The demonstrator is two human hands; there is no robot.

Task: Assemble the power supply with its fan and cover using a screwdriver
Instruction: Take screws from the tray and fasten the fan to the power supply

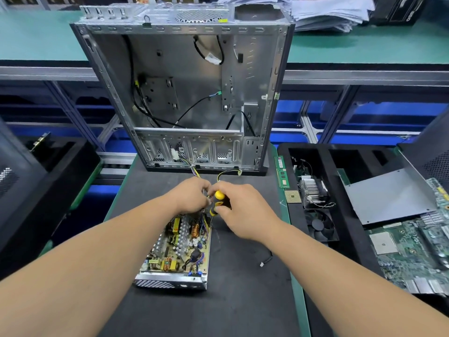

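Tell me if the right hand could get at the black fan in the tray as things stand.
Probably yes: the fan lies uncovered near the right hand, nothing between, but that hand grips the screwdriver and must free itself first.

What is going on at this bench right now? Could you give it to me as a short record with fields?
power supply: open unit on the black mat, circuit board exposed, no cover on it
screwdriver: yellow and black handle, roughly upright over the unit's far end
right hand: grips the screwdriver handle
left hand: fingers curled at the unit's far end beside the tool; what they hold is hidden
computer case: open metal case standing behind
fan: black fan in the tray to the right
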